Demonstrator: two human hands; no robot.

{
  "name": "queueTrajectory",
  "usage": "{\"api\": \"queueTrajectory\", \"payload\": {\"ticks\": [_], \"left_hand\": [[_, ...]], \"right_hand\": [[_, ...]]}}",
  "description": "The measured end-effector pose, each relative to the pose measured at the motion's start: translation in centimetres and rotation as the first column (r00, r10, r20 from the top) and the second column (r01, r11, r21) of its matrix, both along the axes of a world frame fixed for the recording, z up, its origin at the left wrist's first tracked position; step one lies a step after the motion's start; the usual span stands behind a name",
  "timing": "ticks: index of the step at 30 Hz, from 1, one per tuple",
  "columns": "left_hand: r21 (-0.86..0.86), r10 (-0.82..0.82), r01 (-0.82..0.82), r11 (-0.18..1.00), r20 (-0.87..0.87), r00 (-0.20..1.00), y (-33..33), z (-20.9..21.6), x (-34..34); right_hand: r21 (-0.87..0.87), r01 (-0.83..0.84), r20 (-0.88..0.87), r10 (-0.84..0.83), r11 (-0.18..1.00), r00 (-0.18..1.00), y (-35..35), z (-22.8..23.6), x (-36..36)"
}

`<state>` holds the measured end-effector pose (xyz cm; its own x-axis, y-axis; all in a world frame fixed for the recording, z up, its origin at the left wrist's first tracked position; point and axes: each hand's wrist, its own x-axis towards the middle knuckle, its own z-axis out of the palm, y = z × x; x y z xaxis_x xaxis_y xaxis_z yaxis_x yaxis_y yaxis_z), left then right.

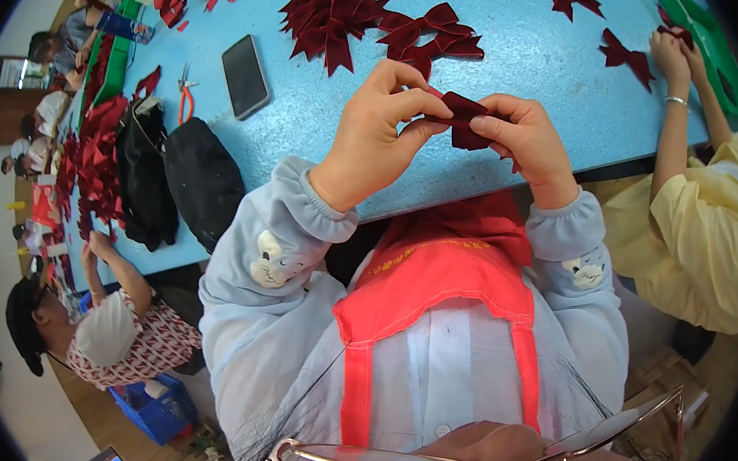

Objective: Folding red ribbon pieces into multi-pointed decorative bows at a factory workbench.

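Between my two hands, just above the near edge of the blue table, is a dark red velvet ribbon (464, 124). My left hand (386, 123) pinches its left side between thumb and fingers. On the other side, my right hand (523, 139) grips the ribbon with the thumb on top, and a short tail shows below those fingers. Part of the ribbon is hidden behind the fingers. Just beyond my hands lie a pile of finished dark red bows (329, 19) and more bows (432, 36) beside it.
A black phone (246, 77), orange-handled cutters (186, 99) and two black bags (203, 178) lie to the left on the blue table (308, 122). Red ribbon heaps (102, 157) are farther left. Co-workers sit on both sides; a green tray (717, 50) stands at right.
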<state>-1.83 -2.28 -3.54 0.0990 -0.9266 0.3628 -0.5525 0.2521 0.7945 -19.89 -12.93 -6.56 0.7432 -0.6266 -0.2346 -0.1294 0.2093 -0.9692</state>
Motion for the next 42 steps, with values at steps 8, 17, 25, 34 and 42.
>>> {"api": "queueTrajectory", "payload": {"ticks": [8, 17, 25, 34, 42], "left_hand": [[-0.046, 0.010, -0.010, 0.999, 0.006, 1.000, 0.4, -0.1, 0.1], [-0.456, 0.014, 0.140, 0.879, 0.320, 0.947, -0.5, -0.7, 0.8], [-0.415, -0.035, 0.413, 0.811, 0.670, 0.742, 0.1, 0.0, 1.8], [-0.288, -0.213, 0.538, 0.792, 0.696, 0.686, 0.0, 0.7, 2.8], [-0.242, -0.227, 0.561, 0.792, 0.735, 0.639, 0.7, 0.8, 2.6]], "right_hand": [[0.109, -0.142, 0.013, 0.141, 0.984, 0.990, -0.1, 0.4, 0.3], [0.283, -0.122, 0.106, 0.095, 0.951, 0.990, 0.5, 0.4, 0.7], [0.290, -0.145, 0.137, 0.109, 0.946, 0.985, 0.7, 0.5, 1.1], [0.365, -0.190, 0.077, 0.174, 0.911, 0.982, 0.8, 0.9, 1.2], [0.318, -0.171, 0.057, 0.162, 0.933, 0.985, 1.5, 1.1, 1.2]]}}
